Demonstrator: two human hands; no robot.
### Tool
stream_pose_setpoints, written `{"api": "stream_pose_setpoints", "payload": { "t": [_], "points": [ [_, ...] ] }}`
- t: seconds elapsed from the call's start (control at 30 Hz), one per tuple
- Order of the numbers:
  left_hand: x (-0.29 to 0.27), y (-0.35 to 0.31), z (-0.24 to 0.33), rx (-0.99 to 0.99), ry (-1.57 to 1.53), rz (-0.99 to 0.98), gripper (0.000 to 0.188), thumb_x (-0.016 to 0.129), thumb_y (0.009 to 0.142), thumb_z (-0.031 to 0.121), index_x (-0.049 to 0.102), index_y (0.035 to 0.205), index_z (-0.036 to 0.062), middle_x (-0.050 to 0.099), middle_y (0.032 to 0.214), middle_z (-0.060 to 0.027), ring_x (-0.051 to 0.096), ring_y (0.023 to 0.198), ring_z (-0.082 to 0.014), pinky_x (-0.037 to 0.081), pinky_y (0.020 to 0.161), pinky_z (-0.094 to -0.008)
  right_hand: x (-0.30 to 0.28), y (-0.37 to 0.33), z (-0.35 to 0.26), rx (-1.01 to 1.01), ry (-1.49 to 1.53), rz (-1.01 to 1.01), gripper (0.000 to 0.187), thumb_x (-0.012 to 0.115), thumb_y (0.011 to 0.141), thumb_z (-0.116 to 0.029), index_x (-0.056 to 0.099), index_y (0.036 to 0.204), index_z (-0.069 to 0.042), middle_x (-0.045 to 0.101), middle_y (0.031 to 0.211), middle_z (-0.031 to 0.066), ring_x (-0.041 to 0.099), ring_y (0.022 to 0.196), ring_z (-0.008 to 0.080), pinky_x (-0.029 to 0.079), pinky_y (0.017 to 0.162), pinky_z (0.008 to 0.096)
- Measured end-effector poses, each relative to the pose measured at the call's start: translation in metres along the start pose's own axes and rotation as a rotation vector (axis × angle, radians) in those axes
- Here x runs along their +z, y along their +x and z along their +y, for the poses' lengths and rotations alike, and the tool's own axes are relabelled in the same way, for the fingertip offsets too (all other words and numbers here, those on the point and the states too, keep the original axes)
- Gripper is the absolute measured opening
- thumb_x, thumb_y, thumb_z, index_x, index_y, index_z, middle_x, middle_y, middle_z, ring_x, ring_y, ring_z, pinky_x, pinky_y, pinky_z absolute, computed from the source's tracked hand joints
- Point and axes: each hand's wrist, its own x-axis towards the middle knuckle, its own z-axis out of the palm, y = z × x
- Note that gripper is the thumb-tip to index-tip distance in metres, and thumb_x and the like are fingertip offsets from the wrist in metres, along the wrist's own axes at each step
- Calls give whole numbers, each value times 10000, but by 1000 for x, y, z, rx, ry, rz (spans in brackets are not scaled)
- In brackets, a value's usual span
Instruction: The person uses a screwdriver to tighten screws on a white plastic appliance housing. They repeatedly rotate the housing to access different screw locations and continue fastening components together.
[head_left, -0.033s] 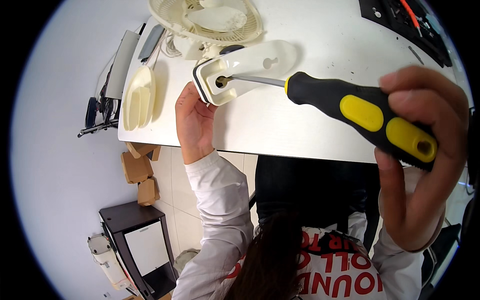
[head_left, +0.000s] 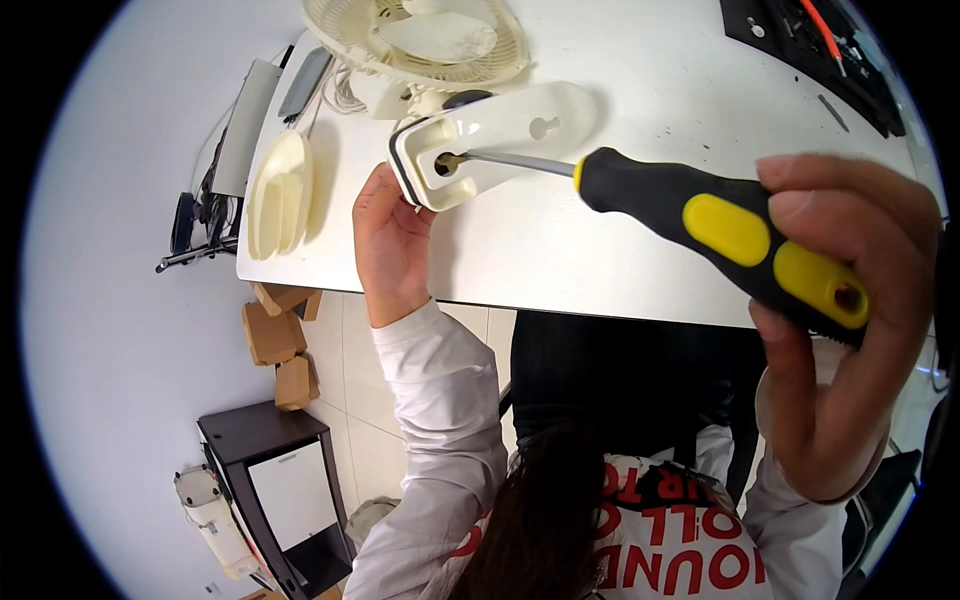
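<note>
Barely anything has shifted: my right hand (head_left: 895,290) grips the black-and-yellow screwdriver (head_left: 640,192), tip still at the round hole in the cream plastic housing (head_left: 500,125), left on the white table (head_left: 620,260); my left hand (head_left: 393,240) steadies its left end, so work there seems ongoing.

A white table (head_left: 600,250) stands before me, bearing a cream fan (head_left: 440,42) at the far side, a pale coiled cable (head_left: 346,95), a cream oval shell (head_left: 280,200) leftward, and, far right, a black tool mat (head_left: 800,70) near a thin dark rod (head_left: 833,113).
</note>
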Motion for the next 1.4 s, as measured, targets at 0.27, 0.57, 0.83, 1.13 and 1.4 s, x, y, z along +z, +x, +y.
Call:
{"api": "stream_pose_setpoints", "payload": {
  "t": [0.27, 0.57, 0.83, 1.13, 1.4],
  "points": [
    [27, 0, 6, 2, 19, 161, 180, 471, 871, 182, 557, 834, 29, 624, 804, -38, 586, 708, -91, 470, 661, -243, 9, 1, 4, 50, 89, 110, 401, 494, 804, -174, 376, 1166, -47, 455, 1077, 166, 543, 818, 200, 453, 583, 245],
    [22, -1, 3, 3, 16, 147, 195, 457, 880, 188, 564, 859, 26, 619, 810, -34, 576, 701, -84, 469, 659, -237, 3, -1, -3, 65, -40, 14, 388, 554, 784, -202, 412, 1119, -66, 471, 996, 145, 541, 823, 216, 494, 641, 257],
    [11, -2, 0, -14, 25, 76, 341, 377, 878, 143, 443, 1169, -22, 557, 1094, -92, 557, 986, -175, 471, 840, -316, -3, 2, -10, -22, -43, 14, 366, 573, 740, -122, 448, 1079, -63, 457, 1006, 140, 526, 867, 215, 485, 639, 263],
    [25, -1, 2, 5, 31, 150, 192, 474, 873, 180, 565, 857, 12, 623, 793, -48, 580, 711, -93, 456, 659, -231, 14, -1, -15, 163, 212, 163, 323, 562, 765, -138, 450, 1053, -44, 478, 1040, 141, 549, 743, 176, 466, 614, 226],
    [45, -7, 7, 76, 94, 111, 193, 577, 829, 205, 596, 779, 19, 591, 747, -6, 551, 706, -81, 452, 718, -238, 10, -26, 0, 495, 274, 198, 392, 486, 858, -383, 494, 1040, -36, 488, 850, 99, 473, 524, 86, 369, 418, 168]
  ]
}}
